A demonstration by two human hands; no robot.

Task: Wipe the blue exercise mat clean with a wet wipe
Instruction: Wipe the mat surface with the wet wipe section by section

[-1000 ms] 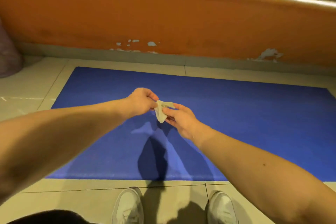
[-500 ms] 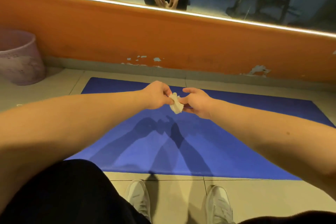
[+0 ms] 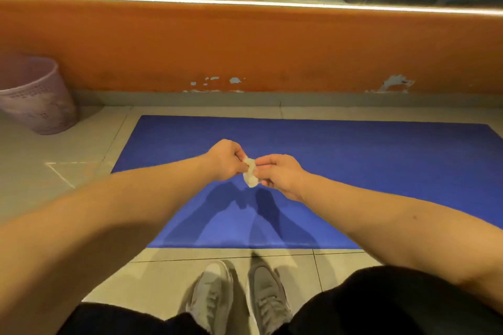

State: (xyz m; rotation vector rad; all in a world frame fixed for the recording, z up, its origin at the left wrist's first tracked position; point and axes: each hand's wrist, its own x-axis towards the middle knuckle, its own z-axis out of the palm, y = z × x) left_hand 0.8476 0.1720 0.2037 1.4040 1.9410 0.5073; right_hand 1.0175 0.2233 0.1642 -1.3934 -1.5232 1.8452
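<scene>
The person has sunk into a squat. The left hand (image 3: 226, 160) and right hand (image 3: 283, 174) pinch the crumpled wet wipe (image 3: 250, 175) above the blue mat (image 3: 381, 171), apparently unfolding it; next, spread it and press down.

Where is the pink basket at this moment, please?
In the head view the pink basket stands on the tiled floor at the far left, against the orange wall and just beyond the blue mat's left end.

The left hand (image 3: 224, 160) and right hand (image 3: 281, 175) have bunched the wet wipe (image 3: 250, 175) into a smaller wad.
</scene>
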